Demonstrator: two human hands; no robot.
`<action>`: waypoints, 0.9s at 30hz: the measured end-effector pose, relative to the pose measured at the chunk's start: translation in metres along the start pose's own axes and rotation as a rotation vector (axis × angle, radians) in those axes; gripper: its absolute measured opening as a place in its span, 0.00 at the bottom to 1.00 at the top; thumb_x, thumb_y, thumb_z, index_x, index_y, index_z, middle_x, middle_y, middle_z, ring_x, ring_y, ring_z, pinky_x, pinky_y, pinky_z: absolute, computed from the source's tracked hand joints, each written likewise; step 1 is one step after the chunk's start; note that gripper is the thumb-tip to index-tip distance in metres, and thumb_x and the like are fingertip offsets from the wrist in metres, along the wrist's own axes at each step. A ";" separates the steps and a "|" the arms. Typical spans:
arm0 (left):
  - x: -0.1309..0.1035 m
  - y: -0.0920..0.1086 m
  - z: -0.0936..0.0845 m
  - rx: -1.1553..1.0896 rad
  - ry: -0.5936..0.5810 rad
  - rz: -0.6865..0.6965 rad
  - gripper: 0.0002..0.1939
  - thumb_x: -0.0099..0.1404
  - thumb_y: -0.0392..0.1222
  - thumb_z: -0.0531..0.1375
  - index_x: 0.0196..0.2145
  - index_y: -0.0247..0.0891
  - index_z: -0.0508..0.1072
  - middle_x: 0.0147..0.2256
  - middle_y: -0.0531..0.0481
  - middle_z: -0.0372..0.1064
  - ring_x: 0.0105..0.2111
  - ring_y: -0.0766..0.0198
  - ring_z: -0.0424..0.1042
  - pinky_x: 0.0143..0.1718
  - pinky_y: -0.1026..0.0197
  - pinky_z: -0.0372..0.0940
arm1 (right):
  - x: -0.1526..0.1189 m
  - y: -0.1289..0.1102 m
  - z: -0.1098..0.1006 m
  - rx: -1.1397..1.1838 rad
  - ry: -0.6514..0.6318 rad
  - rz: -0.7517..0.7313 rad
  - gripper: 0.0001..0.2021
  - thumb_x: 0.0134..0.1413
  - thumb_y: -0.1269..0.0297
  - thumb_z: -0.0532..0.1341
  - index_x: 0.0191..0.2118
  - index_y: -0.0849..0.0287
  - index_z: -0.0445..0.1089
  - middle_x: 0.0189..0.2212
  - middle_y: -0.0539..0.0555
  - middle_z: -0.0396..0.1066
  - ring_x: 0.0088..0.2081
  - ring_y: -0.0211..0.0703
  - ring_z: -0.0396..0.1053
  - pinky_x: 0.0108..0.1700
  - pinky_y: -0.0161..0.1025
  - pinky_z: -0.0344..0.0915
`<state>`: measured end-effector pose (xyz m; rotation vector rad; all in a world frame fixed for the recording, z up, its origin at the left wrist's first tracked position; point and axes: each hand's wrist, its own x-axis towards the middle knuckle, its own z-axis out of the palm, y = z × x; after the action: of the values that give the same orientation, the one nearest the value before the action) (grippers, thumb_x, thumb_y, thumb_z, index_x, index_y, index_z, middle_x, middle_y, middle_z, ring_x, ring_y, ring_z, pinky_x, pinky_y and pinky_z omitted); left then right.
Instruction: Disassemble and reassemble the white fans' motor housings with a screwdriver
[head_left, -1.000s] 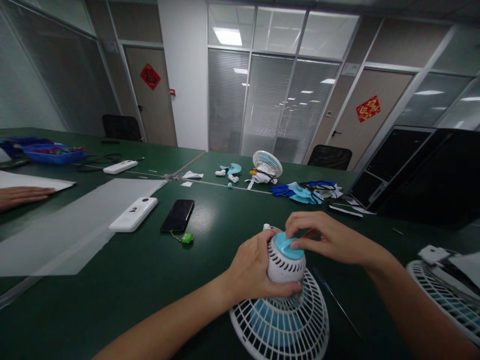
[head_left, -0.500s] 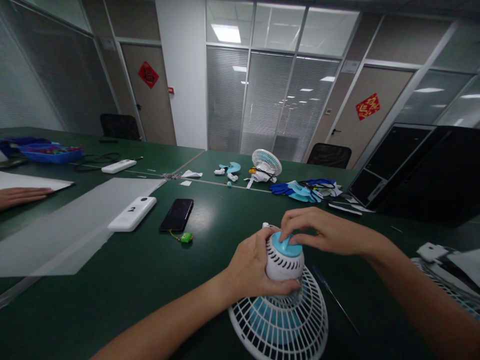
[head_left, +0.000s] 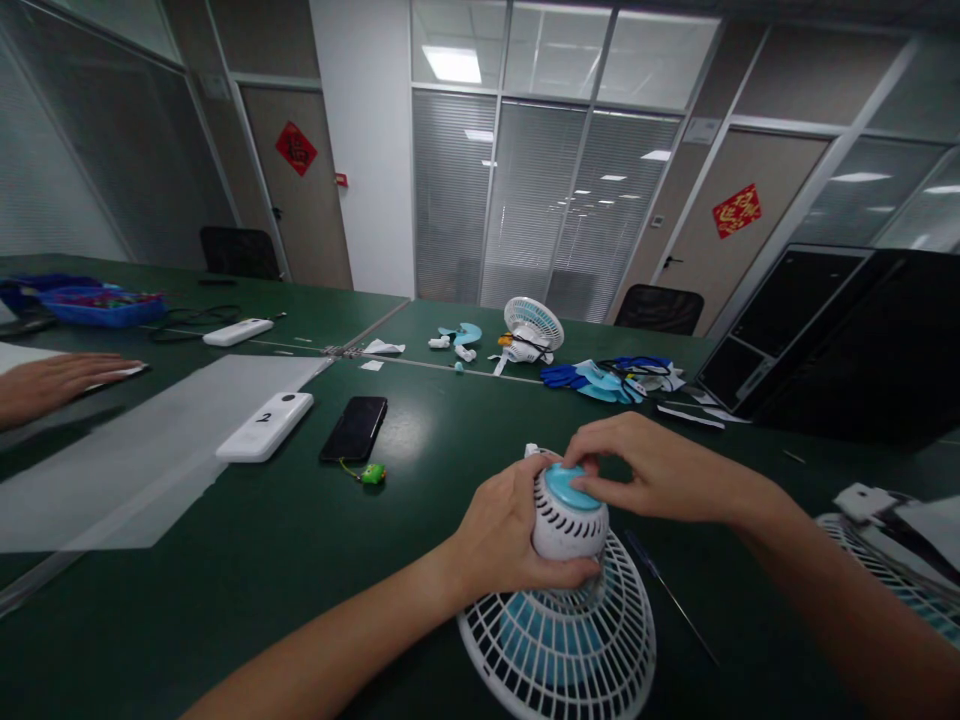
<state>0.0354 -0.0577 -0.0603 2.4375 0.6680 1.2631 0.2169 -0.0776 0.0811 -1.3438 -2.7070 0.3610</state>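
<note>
A small white fan (head_left: 568, 535) lies grille-down on the green table, its motor housing pointing up. Wrapped around the side of that housing is my left hand (head_left: 502, 525), thumb near the neck above the grille. On top sits a round light-blue knob (head_left: 568, 487). My right hand (head_left: 637, 468) pinches the knob's raised grip between thumb and fingers, which hide most of the grip. Light-blue blades show through the white grille (head_left: 559, 660). To the right of the fan lies a screwdriver (head_left: 671, 597) with a dark handle.
A black phone (head_left: 355, 429) with a green charm and a white power bank (head_left: 265, 428) lie left. Behind stand another fan (head_left: 531, 330) and blue gloves (head_left: 615, 380). At the right edge is a further fan grille (head_left: 885, 570). Another person's hand (head_left: 67, 383) rests far left.
My right hand has turned slightly with the knob, whose raised grip now points another way. My left hand stays put. At far left, the other person's hand and white sheet have shifted.
</note>
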 end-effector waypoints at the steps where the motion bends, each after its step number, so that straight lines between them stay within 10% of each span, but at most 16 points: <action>1: 0.000 0.000 0.000 0.003 -0.008 -0.007 0.49 0.50 0.63 0.68 0.59 0.37 0.51 0.50 0.37 0.68 0.45 0.46 0.74 0.46 0.43 0.72 | 0.000 -0.002 0.000 -0.014 0.000 0.014 0.10 0.60 0.60 0.59 0.40 0.59 0.74 0.34 0.52 0.72 0.36 0.43 0.67 0.40 0.41 0.59; 14: -0.001 0.000 0.001 0.024 0.003 0.009 0.50 0.50 0.63 0.68 0.60 0.37 0.49 0.50 0.36 0.67 0.45 0.45 0.74 0.44 0.42 0.72 | 0.003 -0.016 0.005 -0.018 0.030 0.090 0.08 0.58 0.62 0.60 0.30 0.59 0.67 0.21 0.46 0.63 0.24 0.36 0.59 0.28 0.36 0.52; 27: -0.001 0.000 0.001 0.031 0.017 0.032 0.48 0.51 0.63 0.67 0.59 0.37 0.51 0.48 0.38 0.69 0.44 0.47 0.74 0.44 0.44 0.72 | 0.005 0.014 0.003 0.270 0.013 0.003 0.17 0.50 0.51 0.68 0.39 0.60 0.72 0.40 0.55 0.71 0.40 0.43 0.68 0.34 0.36 0.63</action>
<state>0.0358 -0.0580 -0.0617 2.4744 0.6599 1.2970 0.2244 -0.0661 0.0749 -1.2687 -2.5317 0.6870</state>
